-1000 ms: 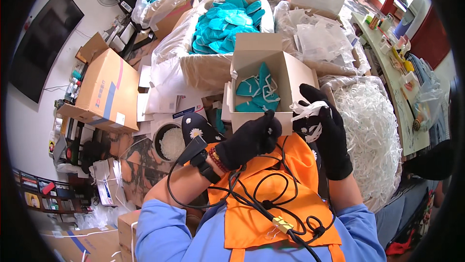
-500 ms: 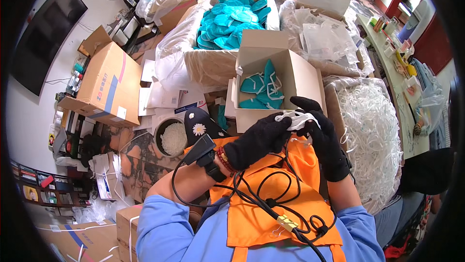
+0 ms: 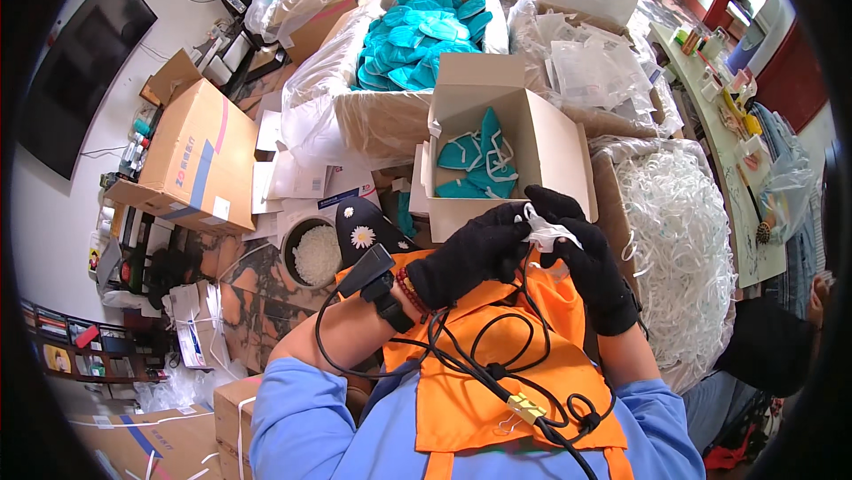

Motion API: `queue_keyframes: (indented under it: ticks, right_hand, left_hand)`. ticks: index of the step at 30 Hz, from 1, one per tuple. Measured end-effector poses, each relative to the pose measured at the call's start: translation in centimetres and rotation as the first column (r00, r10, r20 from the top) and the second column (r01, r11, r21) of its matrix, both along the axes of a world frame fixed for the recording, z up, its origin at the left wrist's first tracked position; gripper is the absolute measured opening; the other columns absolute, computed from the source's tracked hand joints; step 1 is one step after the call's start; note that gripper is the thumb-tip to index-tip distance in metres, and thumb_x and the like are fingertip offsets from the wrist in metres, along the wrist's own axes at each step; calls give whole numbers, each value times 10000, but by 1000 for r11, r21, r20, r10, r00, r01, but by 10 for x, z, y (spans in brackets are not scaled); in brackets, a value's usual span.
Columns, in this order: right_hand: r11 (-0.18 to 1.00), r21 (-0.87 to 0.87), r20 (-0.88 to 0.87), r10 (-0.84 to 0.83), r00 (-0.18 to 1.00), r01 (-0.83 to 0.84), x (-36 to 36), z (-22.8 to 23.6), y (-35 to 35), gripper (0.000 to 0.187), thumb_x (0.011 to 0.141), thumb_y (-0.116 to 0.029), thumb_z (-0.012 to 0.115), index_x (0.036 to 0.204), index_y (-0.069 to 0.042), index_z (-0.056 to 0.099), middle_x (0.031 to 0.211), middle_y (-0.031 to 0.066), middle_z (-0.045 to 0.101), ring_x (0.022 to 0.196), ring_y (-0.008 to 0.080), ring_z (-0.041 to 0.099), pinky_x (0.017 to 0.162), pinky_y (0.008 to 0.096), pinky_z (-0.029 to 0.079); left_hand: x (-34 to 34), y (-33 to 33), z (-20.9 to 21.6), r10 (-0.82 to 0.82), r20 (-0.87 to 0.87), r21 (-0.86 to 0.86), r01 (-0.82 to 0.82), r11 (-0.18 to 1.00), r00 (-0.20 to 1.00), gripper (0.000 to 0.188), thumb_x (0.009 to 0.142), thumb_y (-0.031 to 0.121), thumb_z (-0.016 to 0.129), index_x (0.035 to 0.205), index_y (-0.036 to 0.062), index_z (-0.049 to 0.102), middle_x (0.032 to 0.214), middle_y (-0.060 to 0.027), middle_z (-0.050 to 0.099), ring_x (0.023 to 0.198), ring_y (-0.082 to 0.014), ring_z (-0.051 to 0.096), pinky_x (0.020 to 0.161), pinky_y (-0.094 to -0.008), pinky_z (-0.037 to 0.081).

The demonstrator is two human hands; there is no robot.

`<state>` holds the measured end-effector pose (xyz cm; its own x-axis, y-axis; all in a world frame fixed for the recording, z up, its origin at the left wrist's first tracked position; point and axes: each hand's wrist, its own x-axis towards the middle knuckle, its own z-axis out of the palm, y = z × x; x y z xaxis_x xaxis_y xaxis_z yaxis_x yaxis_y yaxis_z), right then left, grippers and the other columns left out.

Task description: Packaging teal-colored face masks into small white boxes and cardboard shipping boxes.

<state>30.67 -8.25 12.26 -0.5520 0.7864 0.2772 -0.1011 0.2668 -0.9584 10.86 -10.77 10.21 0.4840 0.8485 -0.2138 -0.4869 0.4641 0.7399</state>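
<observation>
Left hand [image 3: 470, 256], black-gloved, fingers pinching one side of a white strap bundle [image 3: 550, 233]; right hand [image 3: 602, 274], gloved alike, fingers closed on its other side; bundle held just at the near side of an open carton [image 3: 555, 147]; inside the carton, several strapped teal masks [image 3: 484, 180]; beyond it, a plastic-lined box [image 3: 382, 125] heaped with teal pieces [image 3: 419, 41]; to the right, a deep box [image 3: 614, 200] of loose white strips [image 3: 679, 254].

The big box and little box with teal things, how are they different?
The little box holds a few teal pieces; the big box is piled high. The big box has plastic over its sides; the little box shows none. Both are open on top.
</observation>
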Motion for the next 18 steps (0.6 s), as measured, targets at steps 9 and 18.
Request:
queue_keyframes:
  ticks: [9,18]
  right_hand:
    - [967,-256,-60,-24,998,8,0,-8,0,561,925,-393,489,1273,47,501,1340,160,499,1175,224,525,984,311,395]
    - [940,-334,-174,-139,975,75,-16,-6,-7,467,944,-295,449,1246,48,544,1188,143,620,1006,163,601,924,296,447]
  left_hand:
    - [1,-2,-1,-72,-122,37,77,996,990,368,952,265,552,1238,46,478,806,-23,565,588,-90,532,501,-223,455]
    - [2,-6,3,-94,-135,-38,90,995,986,366,956,302,545,1187,24,489,789,-25,559,619,-94,551,546,-230,467]
